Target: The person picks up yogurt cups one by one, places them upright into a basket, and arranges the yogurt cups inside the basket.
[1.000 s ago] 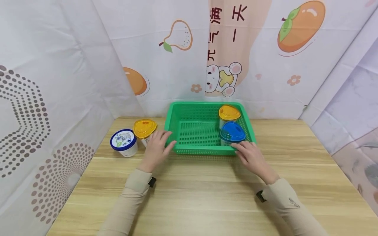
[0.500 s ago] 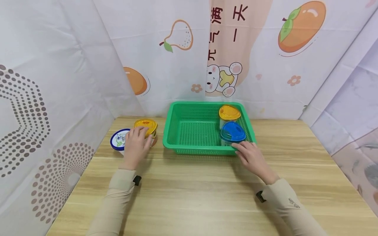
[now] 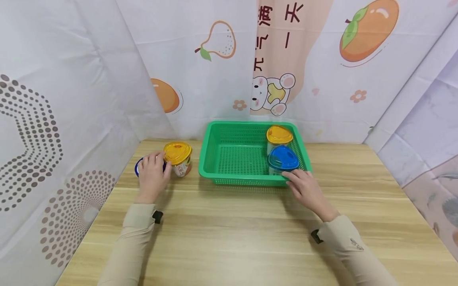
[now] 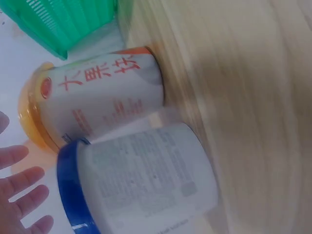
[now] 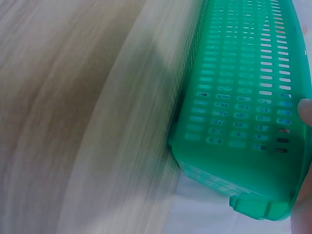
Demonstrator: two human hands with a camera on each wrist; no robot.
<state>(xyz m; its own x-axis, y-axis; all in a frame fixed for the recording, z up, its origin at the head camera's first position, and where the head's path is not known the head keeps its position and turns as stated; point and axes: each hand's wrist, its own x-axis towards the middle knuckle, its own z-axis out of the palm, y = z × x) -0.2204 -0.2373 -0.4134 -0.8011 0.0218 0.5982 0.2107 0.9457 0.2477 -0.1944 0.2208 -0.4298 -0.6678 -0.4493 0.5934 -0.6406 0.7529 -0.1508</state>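
Far left of the head view: one white cloth hanging [image 3: 82, 119], softly creased, printed with grey-brown dots in rings and bands.

Left of centre: one white tub [image 4: 146, 175], upright, round, smooth-walled, fine print on its side, capped by a blue-edged lid. Above it: left hand [image 3: 152, 174], fingers loosely spread, gripping nothing; at lower left of the left wrist view, the fingertips stand apart from the lid's edge.

Just right of the tub: one yellow-lidded cup [image 3: 177, 153], upright, pale-sided with red lettering; lid glossy, a rounded triangle.

Centre: one green basket [image 3: 247, 179], rectangular, moulded plastic, walls pierced with rows of slots.

Inside its right end: a second yellow-lidded cup [image 3: 279, 136] at the back; a blue-lidded cup [image 3: 283, 157] before it, lid shiny, likewise a rounded triangle.

At the basket's front right corner: right hand [image 3: 305, 186], gripping the rim, thumb outside, fingers over the top; partly cut off at the right edge of the right wrist view.

Across the lower frame: one tabletop [image 3: 229, 238], pale, streaked wood grain.
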